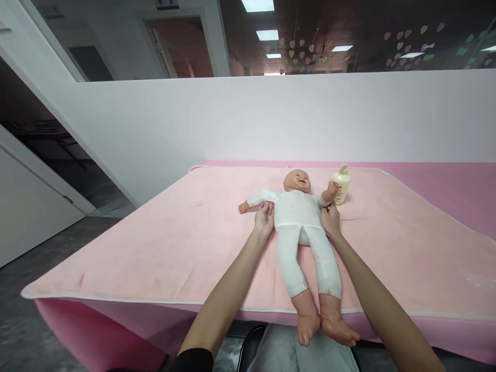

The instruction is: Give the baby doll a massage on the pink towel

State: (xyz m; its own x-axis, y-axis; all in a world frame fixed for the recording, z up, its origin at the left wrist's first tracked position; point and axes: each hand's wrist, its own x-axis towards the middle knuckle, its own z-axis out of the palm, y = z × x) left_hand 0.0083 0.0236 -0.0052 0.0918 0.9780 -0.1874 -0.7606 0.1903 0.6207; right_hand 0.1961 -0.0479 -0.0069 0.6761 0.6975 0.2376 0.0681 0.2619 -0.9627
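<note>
Hands partly curled, the left hand (264, 217) and right hand (330, 220) flank a doll (297, 209) face-up on a pink blanket (155, 253); their grip is unclear, but even 2-sided support should steady it.

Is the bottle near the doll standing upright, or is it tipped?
Upright: the bottle stands on the pink cloth, its cap at the top.

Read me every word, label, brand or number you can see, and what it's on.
Nothing is legible.
Bottle: print on its front, too small and blurred to read.
White tag at the cloth's far edge: too small to tell any text.
Doll: no lettering I can make out.
</note>
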